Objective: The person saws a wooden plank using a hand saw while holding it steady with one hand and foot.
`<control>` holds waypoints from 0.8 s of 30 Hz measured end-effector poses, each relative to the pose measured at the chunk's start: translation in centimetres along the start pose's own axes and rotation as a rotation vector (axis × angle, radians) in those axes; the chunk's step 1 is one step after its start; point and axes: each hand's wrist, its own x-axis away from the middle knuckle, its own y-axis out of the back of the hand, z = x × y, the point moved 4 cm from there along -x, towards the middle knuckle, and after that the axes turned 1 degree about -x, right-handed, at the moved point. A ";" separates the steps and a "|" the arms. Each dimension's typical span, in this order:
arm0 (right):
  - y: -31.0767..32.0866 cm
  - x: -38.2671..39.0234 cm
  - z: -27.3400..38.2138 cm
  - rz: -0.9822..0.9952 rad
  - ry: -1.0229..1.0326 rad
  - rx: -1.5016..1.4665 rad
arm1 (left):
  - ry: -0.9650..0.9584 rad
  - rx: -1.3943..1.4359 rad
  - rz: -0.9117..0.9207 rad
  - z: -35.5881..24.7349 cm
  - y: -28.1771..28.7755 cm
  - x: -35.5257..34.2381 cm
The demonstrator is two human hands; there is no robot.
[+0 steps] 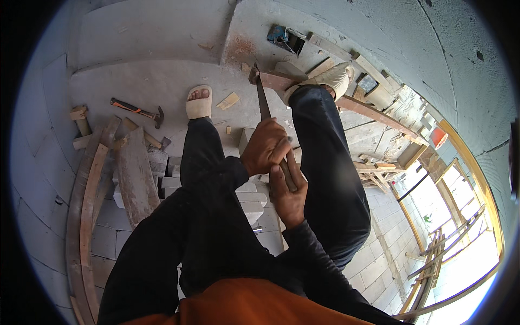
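My left hand [265, 147] and my right hand [290, 196] are both closed around the wooden handle of a saw [263, 100]. The left hand is farther forward, nearer the blade; the right is just behind it. The dark, narrow blade points away from me, its far end at the end of a reddish-brown wooden beam [279, 81]. My right foot, in a pale slipper [338, 80], presses on that beam. The other slipper [199, 103] is flat on the floor to the left. Reddish sawdust [242, 49] lies beyond the beam's end.
A claw hammer [135, 111] and a small wood-handled tool [149, 135] lie at left. Near them, planks [135, 176] lean over pale blocks [249, 203]. Timber offcuts [330, 49] and a blue object [281, 37] lie at far right; an opening is at right.
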 end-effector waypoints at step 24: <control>-4.8 -14.5 -0.3 0.032 0.074 -0.160 | 0.026 -0.111 -0.011 8.9 3.8 -8.8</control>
